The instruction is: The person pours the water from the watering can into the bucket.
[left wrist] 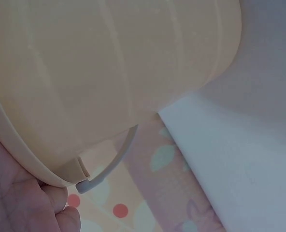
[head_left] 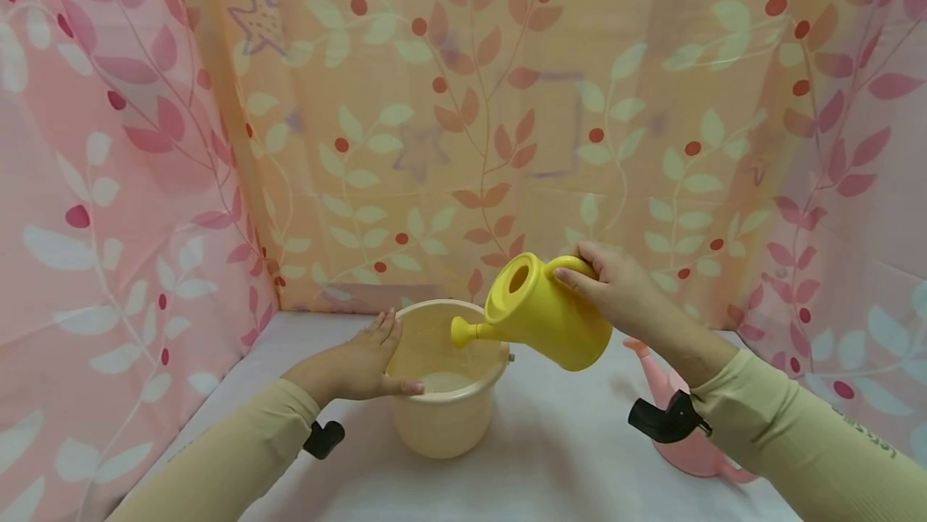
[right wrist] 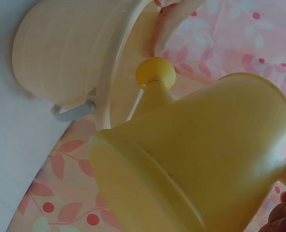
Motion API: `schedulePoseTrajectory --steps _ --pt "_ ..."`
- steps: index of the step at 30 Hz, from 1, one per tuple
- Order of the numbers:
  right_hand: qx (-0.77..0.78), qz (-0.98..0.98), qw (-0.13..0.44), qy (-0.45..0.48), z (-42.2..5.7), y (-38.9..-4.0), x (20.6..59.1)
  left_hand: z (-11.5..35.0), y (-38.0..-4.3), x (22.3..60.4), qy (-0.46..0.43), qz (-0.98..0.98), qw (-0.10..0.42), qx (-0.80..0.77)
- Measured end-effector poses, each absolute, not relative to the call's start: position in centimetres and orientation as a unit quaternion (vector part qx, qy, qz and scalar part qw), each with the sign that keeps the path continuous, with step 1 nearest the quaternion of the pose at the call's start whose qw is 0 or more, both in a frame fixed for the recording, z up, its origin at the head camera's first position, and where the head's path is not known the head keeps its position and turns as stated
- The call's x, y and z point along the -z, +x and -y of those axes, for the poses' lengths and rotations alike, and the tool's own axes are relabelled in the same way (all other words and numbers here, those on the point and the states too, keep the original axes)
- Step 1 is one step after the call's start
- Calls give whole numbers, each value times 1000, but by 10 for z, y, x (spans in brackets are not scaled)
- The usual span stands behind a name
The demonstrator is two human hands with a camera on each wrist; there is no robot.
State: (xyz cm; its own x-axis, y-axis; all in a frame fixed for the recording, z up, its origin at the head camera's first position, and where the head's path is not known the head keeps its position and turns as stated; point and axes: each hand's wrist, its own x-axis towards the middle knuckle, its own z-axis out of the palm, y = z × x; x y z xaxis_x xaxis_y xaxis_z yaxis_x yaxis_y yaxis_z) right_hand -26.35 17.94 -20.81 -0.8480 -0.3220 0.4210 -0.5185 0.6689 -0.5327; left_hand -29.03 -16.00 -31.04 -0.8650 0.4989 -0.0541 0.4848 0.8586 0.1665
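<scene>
Desk, one: surface white. Directly upon it: bucket, one, cream, upright, open-topped; watering can, one, pink, orange-tipped spout, standing right of the bucket, apart, partly hidden.

Decent gap on the tabletop between the bucket and the pink watering can, so you could slip through low. Up top's tighter: the yellow watering can juts over the bucket from the right, and the left hand blocks the left rim.
</scene>
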Motion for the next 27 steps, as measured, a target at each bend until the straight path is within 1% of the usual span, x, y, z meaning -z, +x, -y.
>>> schedulePoseTrajectory --steps 9,27 --pt "-325 907 150 223 -181 -263 208 159 -289 310 254 -964 42 -73" --pt "-319 910 147 221 -179 -264 211 160 -294 314 244 -966 51 -65"
